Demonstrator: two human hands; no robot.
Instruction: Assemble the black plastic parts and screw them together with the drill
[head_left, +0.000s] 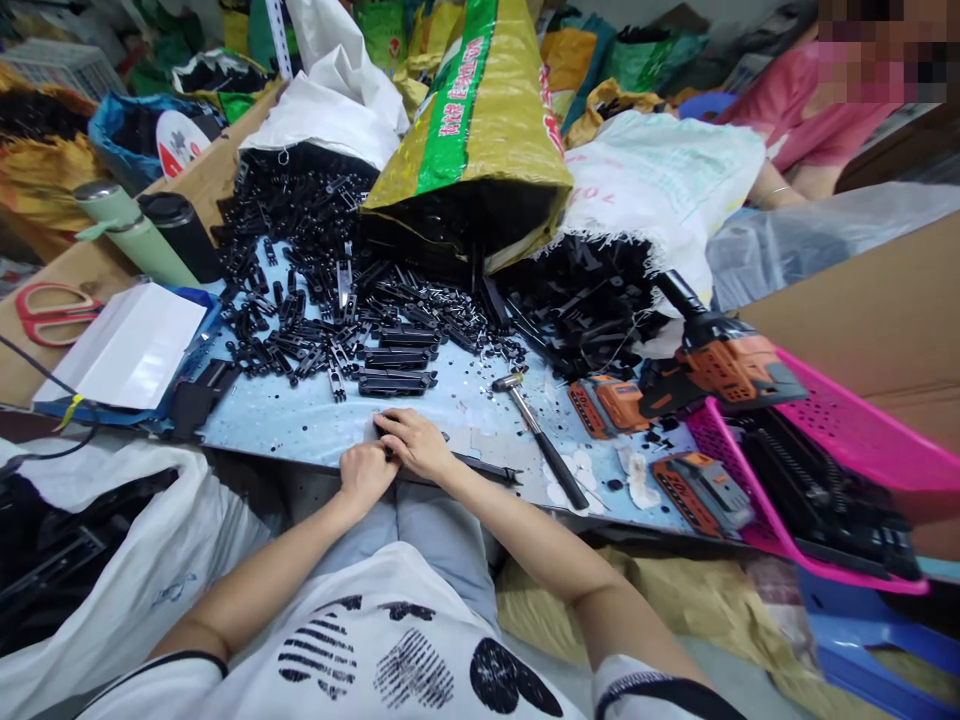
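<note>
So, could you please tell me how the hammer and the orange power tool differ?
The hammer is slim, with a metal shaft and black grip; the power tool is bulkier, with an orange and black body. The hammer lies on the blue tabletop, while the power tool overlaps the rim of the pink basket in this view. Neither is in the left hand or right hand.

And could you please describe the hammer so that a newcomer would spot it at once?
On the blue table, find the orange drill on the right. Left of it lies the hammer, its black end near the table's front edge. Its slim, shiny metal shaft sets it apart from the bulky drill and loose battery.
</note>
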